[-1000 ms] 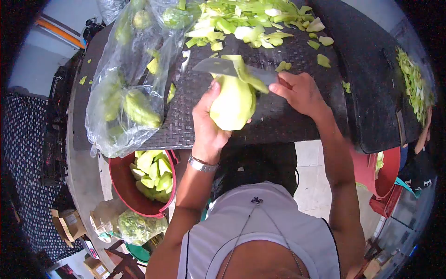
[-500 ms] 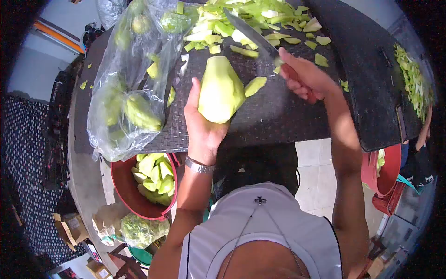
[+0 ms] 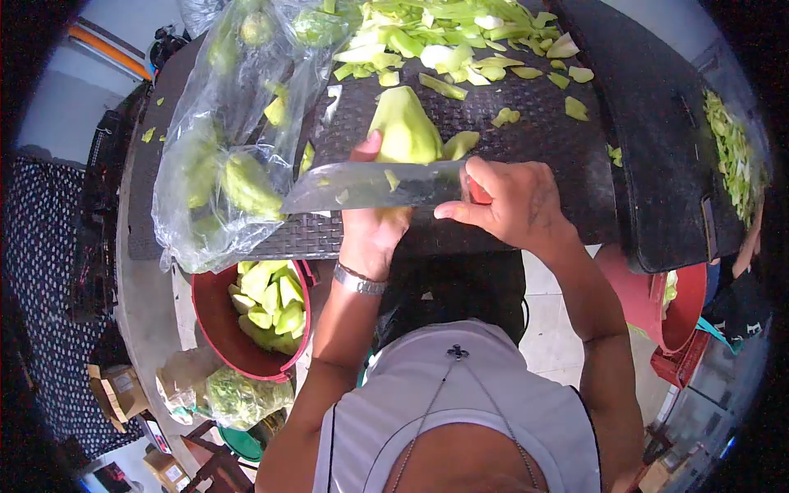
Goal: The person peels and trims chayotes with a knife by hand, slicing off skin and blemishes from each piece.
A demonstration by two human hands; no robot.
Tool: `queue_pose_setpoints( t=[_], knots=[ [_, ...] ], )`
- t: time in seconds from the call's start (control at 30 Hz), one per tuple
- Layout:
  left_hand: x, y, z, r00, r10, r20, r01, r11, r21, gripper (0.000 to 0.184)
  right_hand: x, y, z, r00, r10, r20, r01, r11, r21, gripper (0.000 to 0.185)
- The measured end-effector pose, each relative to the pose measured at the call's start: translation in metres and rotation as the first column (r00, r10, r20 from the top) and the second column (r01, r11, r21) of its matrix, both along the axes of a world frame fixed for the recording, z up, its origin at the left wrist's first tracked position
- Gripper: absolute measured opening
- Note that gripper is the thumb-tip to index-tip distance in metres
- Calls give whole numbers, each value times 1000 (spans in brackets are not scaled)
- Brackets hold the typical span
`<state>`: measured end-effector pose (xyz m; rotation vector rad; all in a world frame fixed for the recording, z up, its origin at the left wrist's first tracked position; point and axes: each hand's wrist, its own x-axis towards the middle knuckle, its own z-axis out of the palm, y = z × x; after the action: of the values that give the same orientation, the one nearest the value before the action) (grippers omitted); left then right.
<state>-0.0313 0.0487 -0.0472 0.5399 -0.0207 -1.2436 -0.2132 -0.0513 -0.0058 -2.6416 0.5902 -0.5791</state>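
My left hand (image 3: 376, 234) holds a peeled, pale green chayote (image 3: 404, 123) over the near part of the table, its narrower end pointing away from me. My right hand (image 3: 518, 201) grips a knife (image 3: 386, 186) by its red handle. The wide blade lies level, pointing left, and crosses in front of the chayote's near part and my left fingers. Bits of peel stick to the blade. Whether the edge touches the chayote I cannot tell. A piece of peel (image 3: 461, 145) lies just right of the chayote.
A clear plastic bag (image 3: 177, 234) of green chayotes lies on the left of the dark woven table (image 3: 542, 148). Peelings (image 3: 444, 29) are heaped at the back. Below are a red bucket (image 3: 200, 308) with cut pieces and another red bucket (image 3: 686, 308) at right.
My right hand has brought the knife left and toward me, from pointing away to lying across the chayote. A bit of peel now lies on the table where the right hand was.
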Motion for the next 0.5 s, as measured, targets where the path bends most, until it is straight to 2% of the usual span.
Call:
queue_pose_setpoints(
  t=[0.03,0.13,0.17,0.27,0.37,0.47,0.5],
  knots=[
    [1,1,0,1000,13,-19,-13,1000,19,46,-2,-3,-3,1000,-5,-6,5,1000,-25,56],
    [0,15,1,999,14,44,-9,993,-119,43,-9,-21,-10,993,-108,-40,107,994,-33,56],
    [3,12,4,999,7,43,-5,998,-55,43,-13,-29,-12,988,-145,-48,146,989,19,56],
    [2,13,-2,995,6,103,0,999,-54,42,-12,-20,-7,990,-127,-59,130,991,45,46],
    [-12,11,-4,996,74,-53,-75,997,-21,43,-8,-18,-1,997,-5,-74,14,993,120,42],
    [-5,12,-10,994,-14,110,16,1000,-20,51,-12,-42,-13,991,-99,-89,115,974,194,40],
    [-6,9,-2,991,-10,131,6,1000,28,52,-14,-47,-14,994,-94,-61,106,963,248,41]
  ],
)
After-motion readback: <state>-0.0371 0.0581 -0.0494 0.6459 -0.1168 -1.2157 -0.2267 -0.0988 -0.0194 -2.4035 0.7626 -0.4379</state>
